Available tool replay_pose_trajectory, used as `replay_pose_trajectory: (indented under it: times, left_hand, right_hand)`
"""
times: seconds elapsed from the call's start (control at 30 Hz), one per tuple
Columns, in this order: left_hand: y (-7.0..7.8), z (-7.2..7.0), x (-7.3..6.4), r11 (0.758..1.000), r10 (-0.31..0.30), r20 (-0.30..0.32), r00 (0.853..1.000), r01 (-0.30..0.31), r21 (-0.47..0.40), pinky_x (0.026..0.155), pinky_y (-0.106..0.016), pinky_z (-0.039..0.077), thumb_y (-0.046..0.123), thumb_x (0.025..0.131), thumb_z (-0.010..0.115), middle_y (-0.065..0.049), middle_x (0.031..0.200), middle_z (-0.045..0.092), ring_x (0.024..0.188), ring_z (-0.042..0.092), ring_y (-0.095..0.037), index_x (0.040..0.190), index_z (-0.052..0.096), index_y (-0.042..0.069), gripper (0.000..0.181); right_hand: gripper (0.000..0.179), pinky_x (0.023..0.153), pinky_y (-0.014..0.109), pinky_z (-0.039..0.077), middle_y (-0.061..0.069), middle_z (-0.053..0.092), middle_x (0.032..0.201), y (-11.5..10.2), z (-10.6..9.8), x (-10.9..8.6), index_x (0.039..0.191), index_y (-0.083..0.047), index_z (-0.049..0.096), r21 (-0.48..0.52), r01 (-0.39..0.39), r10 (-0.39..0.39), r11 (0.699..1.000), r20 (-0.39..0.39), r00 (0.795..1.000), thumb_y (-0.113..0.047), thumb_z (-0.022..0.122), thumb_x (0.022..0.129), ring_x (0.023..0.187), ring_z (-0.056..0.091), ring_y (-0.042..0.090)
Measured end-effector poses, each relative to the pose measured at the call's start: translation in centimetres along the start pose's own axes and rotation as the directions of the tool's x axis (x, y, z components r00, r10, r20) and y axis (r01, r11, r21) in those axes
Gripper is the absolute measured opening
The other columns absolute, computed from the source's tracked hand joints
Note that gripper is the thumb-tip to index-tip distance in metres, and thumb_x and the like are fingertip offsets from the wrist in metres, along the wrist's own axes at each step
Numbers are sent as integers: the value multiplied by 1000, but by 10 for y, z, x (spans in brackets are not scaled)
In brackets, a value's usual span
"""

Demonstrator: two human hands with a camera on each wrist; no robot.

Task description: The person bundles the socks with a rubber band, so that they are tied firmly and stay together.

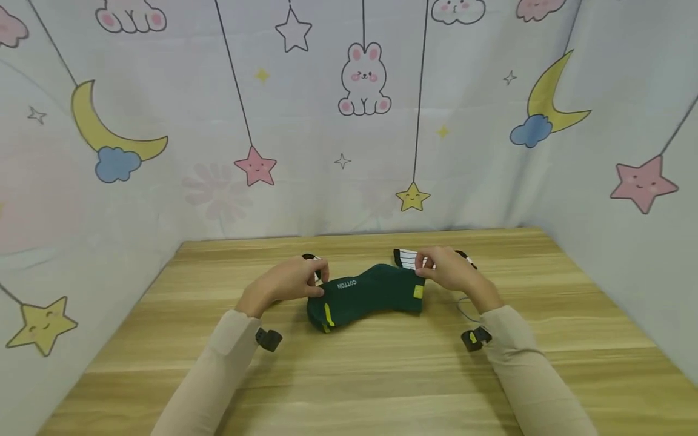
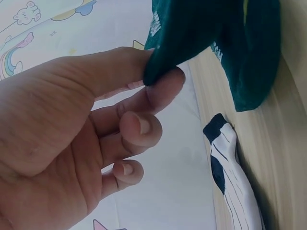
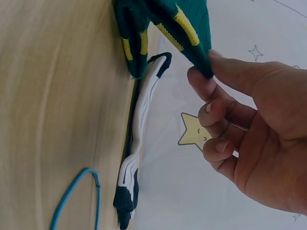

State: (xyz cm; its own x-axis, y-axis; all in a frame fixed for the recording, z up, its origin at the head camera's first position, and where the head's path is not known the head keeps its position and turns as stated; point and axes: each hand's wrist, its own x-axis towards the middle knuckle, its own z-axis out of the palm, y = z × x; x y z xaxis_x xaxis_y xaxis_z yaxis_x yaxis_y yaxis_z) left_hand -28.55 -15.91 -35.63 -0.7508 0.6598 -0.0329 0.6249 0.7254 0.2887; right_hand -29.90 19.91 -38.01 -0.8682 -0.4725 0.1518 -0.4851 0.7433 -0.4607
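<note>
Green socks, head view: Dark green socks (image 1: 376, 297), seemingly a pair laid together, stretch sideways over the middle of the wooden table (image 1: 354, 381), nearer its far edge; "COTTON" lettering and yellow patches show.
Hands, head view: The left hand (image 1: 286, 278) pinches the toe end; the right hand (image 1: 449, 268) pinches the cuff end.
White socks, head view: A black-and-white striped sock (image 1: 406, 259) lies behind the right hand, near the table's far edge; another black-and-white piece (image 1: 312, 257), mostly hidden, shows behind the left hand.
Toe grip, left wrist view: Thumb and forefinger meet on one green corner, the other fingers loosely bent; a second green fold hangs beside it.
Cuff grip, right wrist view: Thumb and forefinger nip a cuff corner beside yellow bands. A blue cord (image 3: 72, 194) loops on the table.
Knit fabric: Probably light, soft and limp, with some stretch; neither fragile nor very slippery, though stacked layers may slide apart.
Best hold: Likely the toe and cuff ends, with all layers caught in each pinch; a corner alone would let the middle sag.
</note>
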Motion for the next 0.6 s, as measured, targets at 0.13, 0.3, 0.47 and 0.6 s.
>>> replay_pose_trajectory:
  times: [0.13,0.3,0.47,0.6]
  left_hand:
    - [-2,1,-1,998,-18,27,999,17,55,75,-34,53,19,91,76,5,83,67,76,63,-8,104,62,16,19]
    - [-5,6,-1,998,-34,34,999,32,54,75,-35,53,17,90,76,5,82,68,75,63,-8,104,62,16,19]
    - [-5,10,3,998,-39,38,999,37,54,77,-37,53,15,91,75,3,84,69,78,64,-10,105,63,15,19]
    - [-2,10,4,997,-61,53,997,58,60,79,-38,53,14,92,74,1,87,70,81,66,-13,106,64,15,18]
  right_hand:
    - [4,65,35,47,3,65,86,-1,4,1,97,-7,64,-14,-3,3,1000,38,999,-4,67,95,73,58,16]
    - [6,67,37,48,3,66,88,-5,4,1,97,-7,65,-63,-4,7,998,45,999,-2,65,95,76,60,18]
    - [6,68,38,50,5,68,89,-4,3,2,95,-6,66,-97,4,2,995,61,998,0,65,93,76,61,19]
    - [8,69,38,50,6,68,90,-3,4,1,93,-8,65,-94,15,-8,995,79,997,1,64,94,77,61,19]
